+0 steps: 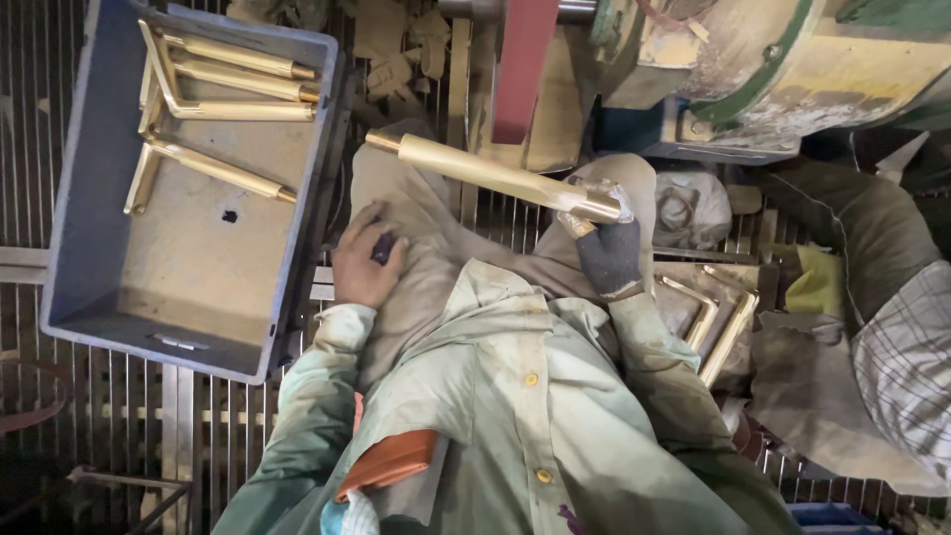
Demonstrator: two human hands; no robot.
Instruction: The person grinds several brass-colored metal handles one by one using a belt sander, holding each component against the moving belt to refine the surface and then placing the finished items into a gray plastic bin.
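Brass tube (500, 176): long, round, polished. It lies slantwise across the middle of the scene, its far-left end with a short collar, its right end in my right hand (606, 248). That hand wears a dark knitted glove; the fingers are closed around the tube's right end, and a scrap of clear film or tape shows at the grip.

Left hand (365, 263): bare, resting on the beige cloth (416, 248) over my lap, left of the tube and apart from it. The fingers are curled around a small dark object (383, 248); I cannot tell what it is.

Left of the lap: grey plastic crate (109, 297) on a metal grating floor (129, 416). Several L-shaped brass handles (233, 94) lie in its far half.

Right of my right forearm: two more bent brass pieces (718, 322) lie on dusty cloth.

Far side: a red-brown belt (520, 69) runs down from a roller, and beside it to the right sits a worn, paint-chipped machine housing (783, 59).

Far right: a checked cloth (906, 357).
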